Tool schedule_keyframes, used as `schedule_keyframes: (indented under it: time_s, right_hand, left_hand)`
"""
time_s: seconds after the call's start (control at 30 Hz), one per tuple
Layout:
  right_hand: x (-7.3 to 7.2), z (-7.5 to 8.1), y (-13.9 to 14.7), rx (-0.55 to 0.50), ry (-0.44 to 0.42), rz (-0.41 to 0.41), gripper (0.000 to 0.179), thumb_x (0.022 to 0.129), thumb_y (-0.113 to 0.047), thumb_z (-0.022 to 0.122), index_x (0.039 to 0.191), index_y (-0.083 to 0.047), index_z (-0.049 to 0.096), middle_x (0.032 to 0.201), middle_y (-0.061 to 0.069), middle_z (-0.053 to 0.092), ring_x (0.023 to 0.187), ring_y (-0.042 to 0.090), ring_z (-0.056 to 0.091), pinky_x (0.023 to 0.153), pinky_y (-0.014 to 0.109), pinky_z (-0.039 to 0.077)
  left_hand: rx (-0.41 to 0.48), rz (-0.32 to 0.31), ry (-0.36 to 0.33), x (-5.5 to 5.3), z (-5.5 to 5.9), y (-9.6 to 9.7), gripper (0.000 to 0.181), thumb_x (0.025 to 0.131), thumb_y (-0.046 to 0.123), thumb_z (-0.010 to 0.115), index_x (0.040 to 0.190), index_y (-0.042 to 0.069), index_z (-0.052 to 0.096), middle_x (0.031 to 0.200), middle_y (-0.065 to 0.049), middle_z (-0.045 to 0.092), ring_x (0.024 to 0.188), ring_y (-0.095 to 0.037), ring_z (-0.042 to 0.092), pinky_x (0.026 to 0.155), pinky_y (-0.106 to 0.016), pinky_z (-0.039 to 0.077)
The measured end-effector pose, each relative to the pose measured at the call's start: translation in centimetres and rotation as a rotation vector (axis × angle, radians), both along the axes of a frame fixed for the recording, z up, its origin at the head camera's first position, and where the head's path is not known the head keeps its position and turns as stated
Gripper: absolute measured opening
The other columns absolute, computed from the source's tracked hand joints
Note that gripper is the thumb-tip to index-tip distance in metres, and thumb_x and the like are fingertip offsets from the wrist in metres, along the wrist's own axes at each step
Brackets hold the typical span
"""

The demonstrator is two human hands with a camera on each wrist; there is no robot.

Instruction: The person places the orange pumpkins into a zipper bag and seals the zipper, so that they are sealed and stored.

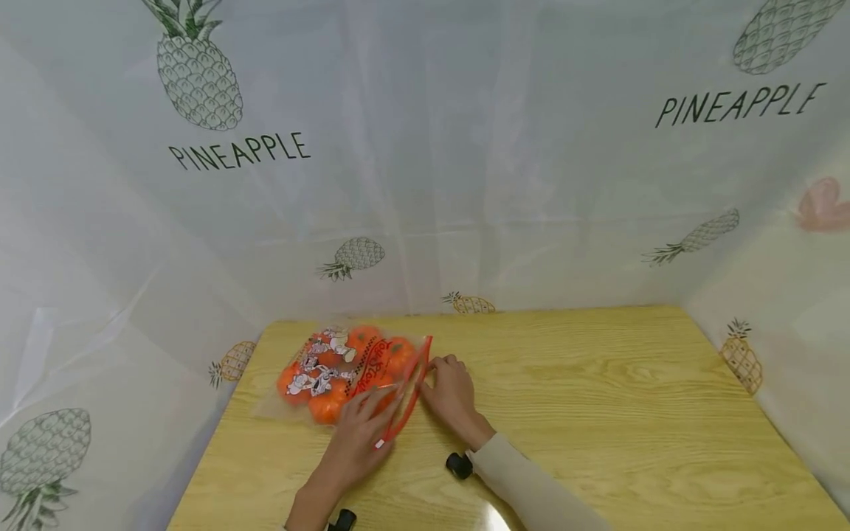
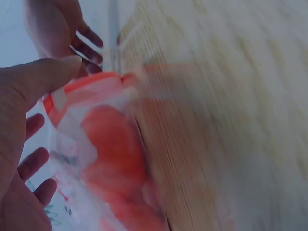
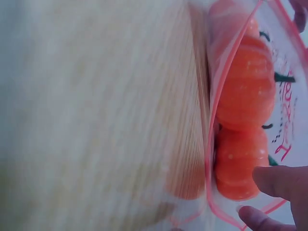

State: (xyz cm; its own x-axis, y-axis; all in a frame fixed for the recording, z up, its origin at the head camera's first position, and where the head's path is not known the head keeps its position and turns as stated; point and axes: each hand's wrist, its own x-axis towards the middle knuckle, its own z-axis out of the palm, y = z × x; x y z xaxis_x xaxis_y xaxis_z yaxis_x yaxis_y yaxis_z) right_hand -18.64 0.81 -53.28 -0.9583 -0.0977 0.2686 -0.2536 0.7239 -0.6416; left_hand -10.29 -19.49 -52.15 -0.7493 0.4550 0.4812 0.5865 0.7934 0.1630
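A clear zip bag (image 1: 367, 377) with a red closure strip and printed cartoon figures lies at the table's left. Several small orange pumpkins (image 3: 244, 86) with green stems are inside it, seen through the gaping mouth in the right wrist view. My left hand (image 1: 361, 435) rests over the bag's near end, fingers extended along the printed face. Its thumb (image 2: 53, 74) lies by the white tab at the strip's end. Around the far end of the mouth, my right hand (image 1: 453, 394) pinches the edge with curled fingers; part of that grip is hidden.
The wood-grain table (image 1: 598, 398) extends to the right of the bag. A pale curtain (image 1: 465, 147) printed with pineapples hangs behind and along both sides. Dark wrist cameras (image 1: 458, 465) sit on both forearms.
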Motion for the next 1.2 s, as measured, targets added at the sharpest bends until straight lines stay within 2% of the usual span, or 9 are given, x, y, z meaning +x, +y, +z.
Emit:
schedule_keyframes:
  time_s: [0.17,0.33,0.57,0.67,0.77,1.0,1.2]
  right_hand:
    - [1.1,0.7,0.7,-0.030,0.003,0.044,0.021,0.086,-0.015,0.085,0.101,-0.005,0.076,0.099,0.010,0.064,0.088,0.030,0.059,0.074,0.043,0.050]
    - [2.5,1.2,1.1,-0.041,0.020,0.132,0.024,0.086,-0.014,0.086,0.104,-0.003,0.075,0.101,0.010,0.065,0.092,0.030,0.060,0.076,0.043,0.051]
    - [5.1,1.9,1.1,-0.018,0.076,0.237,0.029,0.087,-0.016,0.088,0.109,-0.005,0.073,0.105,0.009,0.063,0.087,0.023,0.058,0.074,0.036,0.050]
    - [6.1,2.0,0.9,0.017,0.129,0.286,0.030,0.087,-0.018,0.089,0.111,-0.008,0.073,0.107,0.005,0.062,0.089,0.020,0.058,0.076,0.035,0.051]
    - [6.9,1.8,0.7,0.058,0.202,0.339,0.034,0.086,-0.020,0.090,0.114,-0.010,0.073,0.112,0.003,0.063,0.097,0.020,0.060,0.084,0.037,0.054]
    - [7.5,1.6,-0.2,0.156,0.343,0.480,0.042,0.082,-0.026,0.093,0.118,-0.016,0.075,0.130,0.006,0.062,0.118,0.026,0.060,0.100,0.046,0.053]
    - [7.3,1.6,-0.9,0.264,0.403,0.513,0.036,0.086,-0.028,0.091,0.119,-0.023,0.078,0.131,0.000,0.062,0.120,0.020,0.057,0.105,0.044,0.049]
  left_hand:
    - [-0.017,0.001,-0.002,0.1,0.1,-1.0,0.076,0.068,0.021,0.101,0.138,0.015,0.073,0.143,-0.005,0.063,0.124,-0.034,0.056,0.099,-0.058,0.048]
    - [-0.026,0.002,0.053,0.4,0.4,-1.9,0.068,0.067,0.022,0.101,0.130,0.018,0.077,0.126,0.001,0.070,0.115,-0.026,0.060,0.095,-0.051,0.052]
    - [0.023,0.006,0.108,1.2,1.0,-2.6,0.046,0.060,0.021,0.103,0.102,0.018,0.083,0.103,0.007,0.072,0.099,-0.016,0.063,0.088,-0.042,0.053]
    - [0.018,0.018,0.141,1.4,1.1,-2.7,0.038,0.059,0.022,0.103,0.088,0.020,0.079,0.097,0.008,0.070,0.094,-0.016,0.062,0.084,-0.039,0.053]
    - [-0.002,0.035,0.167,1.6,1.1,-2.7,0.036,0.058,0.024,0.103,0.079,0.021,0.074,0.095,0.008,0.068,0.092,-0.016,0.061,0.081,-0.038,0.051]
    - [-0.032,0.056,0.189,1.7,0.8,-2.8,0.031,0.061,0.025,0.101,0.075,0.021,0.074,0.092,0.008,0.065,0.089,-0.015,0.059,0.078,-0.036,0.048]
    - [-0.025,0.041,0.189,1.7,0.6,-2.6,0.028,0.065,0.025,0.099,0.075,0.021,0.072,0.091,0.009,0.064,0.088,-0.014,0.058,0.078,-0.034,0.047]
